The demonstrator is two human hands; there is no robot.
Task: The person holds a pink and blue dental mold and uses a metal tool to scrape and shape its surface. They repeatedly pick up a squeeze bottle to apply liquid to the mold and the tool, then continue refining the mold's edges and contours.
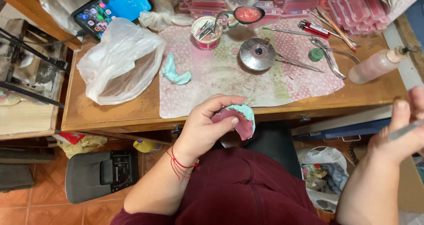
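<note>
My left hand [204,127] grips a small dental cast [240,119], pink wax on a pale green plaster base, held just in front of the table's near edge above my lap. My right hand [399,130] is at the right edge of the view, fingers closed on a thin metal tool [404,130] that looks blurred. A second pale green plaster piece [176,73] lies on the patterned mat [221,81]. A small round metal burner [257,54] stands at the mat's middle.
A crumpled clear plastic bag [119,61] lies at the table's left. A phone [112,8], a cup of tools [206,32], pliers [329,55], a pinkish squeeze bottle [375,66] and pink wax boxes [362,6] crowd the back and right. A bin [324,174] sits below.
</note>
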